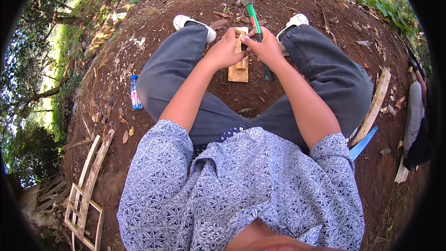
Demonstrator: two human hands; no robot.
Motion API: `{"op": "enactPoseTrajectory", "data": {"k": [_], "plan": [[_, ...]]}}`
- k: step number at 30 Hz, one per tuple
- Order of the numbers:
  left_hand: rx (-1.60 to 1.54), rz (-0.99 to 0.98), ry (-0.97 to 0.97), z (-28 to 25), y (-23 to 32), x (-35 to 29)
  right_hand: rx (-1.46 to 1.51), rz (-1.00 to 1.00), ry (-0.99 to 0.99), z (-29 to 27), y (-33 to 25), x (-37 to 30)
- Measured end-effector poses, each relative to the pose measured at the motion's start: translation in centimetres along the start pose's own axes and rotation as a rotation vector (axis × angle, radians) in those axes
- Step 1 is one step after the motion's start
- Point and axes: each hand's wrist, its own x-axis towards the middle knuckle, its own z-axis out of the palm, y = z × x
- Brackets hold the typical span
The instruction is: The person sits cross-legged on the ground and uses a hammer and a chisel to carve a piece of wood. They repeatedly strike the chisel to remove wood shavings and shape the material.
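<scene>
My left hand and my right hand meet between my bent knees, above a flat wooden board. A narrower wood strip lies lengthwise on that board. Both hands are closed, fingertips together around a small dark thing too hidden to name. A claw hammer with a green and black handle passes under or through my right hand. Its metal head points away from me and its black butt shows beside my right wrist. Whether the right hand grips the hammer is not clear.
On the brown soil at my left stands a plastic bottle with a blue cap. Wooden slats and a small wooden frame lie at lower left. At right are a long plank, a blue blade-like strip and another person's leg.
</scene>
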Motion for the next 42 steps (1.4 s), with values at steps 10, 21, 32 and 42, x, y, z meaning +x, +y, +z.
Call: {"op": "enactPoseTrajectory", "data": {"k": [10,21,32,42], "plan": [[-0.209,0.008,0.089,1.7,-3.4,3.1,-0.150,0.393,0.108,-2.1,2.6,-3.4],[-0.406,-0.168,0.311,4.6,-11.5,6.1,-0.631,0.662,-0.765,1.7,5.7,-6.3],[-0.350,-0.004,0.175,0.5,-7.0,5.1,-0.651,0.605,-0.791,1.4,3.8,-5.4],[-0.297,-0.006,0.198,1.2,-6.6,4.5,-0.669,0.573,-0.817,2.1,4.8,-5.3]]}}
